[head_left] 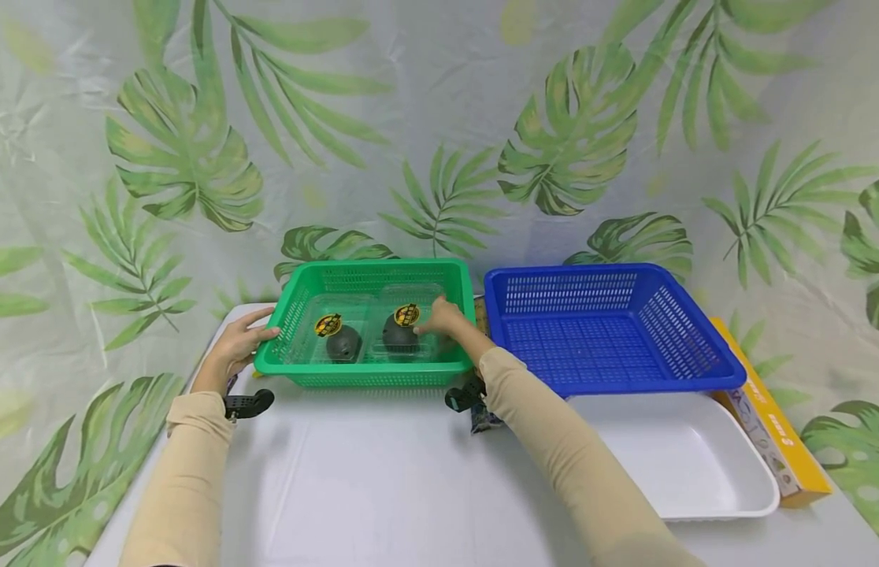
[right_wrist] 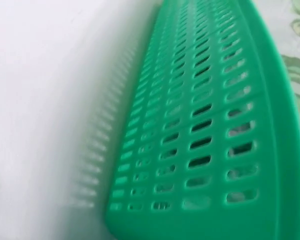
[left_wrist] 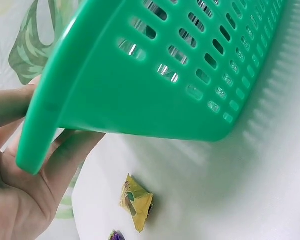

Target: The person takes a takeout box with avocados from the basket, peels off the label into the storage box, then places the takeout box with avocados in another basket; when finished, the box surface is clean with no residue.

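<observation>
In the head view a green plastic basket (head_left: 361, 370) stands on the table, with two clear plastic boxes inside, the left box (head_left: 319, 346) and the right box (head_left: 432, 346). Each holds a dark round item and bears a black and yellow sticker. My left hand (head_left: 237, 342) grips the basket's left rim, thumb over it and fingers outside, as the left wrist view also shows. Reaching in over the basket's right side, my right hand (head_left: 446, 319) holds the right box at its right part; some fingers are hidden. The right wrist view shows only the basket's perforated wall (right_wrist: 200, 125).
To the right stands a blue basket (head_left: 610, 386), with a white tray (head_left: 673, 457) in front and a yellow-orange box (head_left: 780, 433) beside it. A small yellow wrapped packet (left_wrist: 136, 202) lies near the green basket's left side. A patterned curtain (head_left: 439, 118) hangs behind.
</observation>
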### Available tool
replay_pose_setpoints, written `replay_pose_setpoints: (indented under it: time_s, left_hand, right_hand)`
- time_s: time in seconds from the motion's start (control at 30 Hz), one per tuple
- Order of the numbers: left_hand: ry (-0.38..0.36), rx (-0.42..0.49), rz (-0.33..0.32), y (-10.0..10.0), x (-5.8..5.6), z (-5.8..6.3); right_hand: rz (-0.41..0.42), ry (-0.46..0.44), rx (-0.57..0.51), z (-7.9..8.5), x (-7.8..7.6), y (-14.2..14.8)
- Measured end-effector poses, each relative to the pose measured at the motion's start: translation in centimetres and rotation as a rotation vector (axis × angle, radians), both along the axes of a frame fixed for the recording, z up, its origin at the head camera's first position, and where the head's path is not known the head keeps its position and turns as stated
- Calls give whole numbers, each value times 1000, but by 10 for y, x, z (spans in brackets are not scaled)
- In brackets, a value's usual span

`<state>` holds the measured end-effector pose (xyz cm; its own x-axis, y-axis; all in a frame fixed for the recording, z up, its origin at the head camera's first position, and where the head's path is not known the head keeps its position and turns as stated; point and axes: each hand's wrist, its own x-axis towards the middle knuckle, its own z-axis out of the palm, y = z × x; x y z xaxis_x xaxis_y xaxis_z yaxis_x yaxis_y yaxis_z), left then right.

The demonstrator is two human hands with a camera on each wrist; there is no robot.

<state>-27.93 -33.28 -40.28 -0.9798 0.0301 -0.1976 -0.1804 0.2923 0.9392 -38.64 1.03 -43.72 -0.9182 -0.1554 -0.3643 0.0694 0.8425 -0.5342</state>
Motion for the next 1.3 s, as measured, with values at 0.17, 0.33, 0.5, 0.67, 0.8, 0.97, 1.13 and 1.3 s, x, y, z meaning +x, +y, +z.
replay_pose_setpoints:
  time_s: [0.17,0.33,0.5,0.67,0.8,0.97,1.13,1.3]
  left_hand:
    - [14,8,-2,0,0,-2]
    - [14,18,5,0,0,-2]
    - [16,-2,25,0,1,-2]
    - [29,-3,42,2,2,-3]
    - [36,18,42,3,2,-2]
    - [37,29,38,3,2,-3]
    - [30,37,40,4,2,-4]
    - [37,46,40,5,4,-3]
  right_hand:
    - [-131,-104,-369,45,41,8]
    - [-172,-176,-557,60,52,15]
    - [-186,-169,-665,71,59,21]
    - [-202,-175,-822,85,70,31]
    - [-201,-192,-926,93,80,41]
    - [-165,-198,-982,96,93,52]
    - [-130,-217,-1019,96,109,59]
    - [-101,-224,-1028,94,129,63]
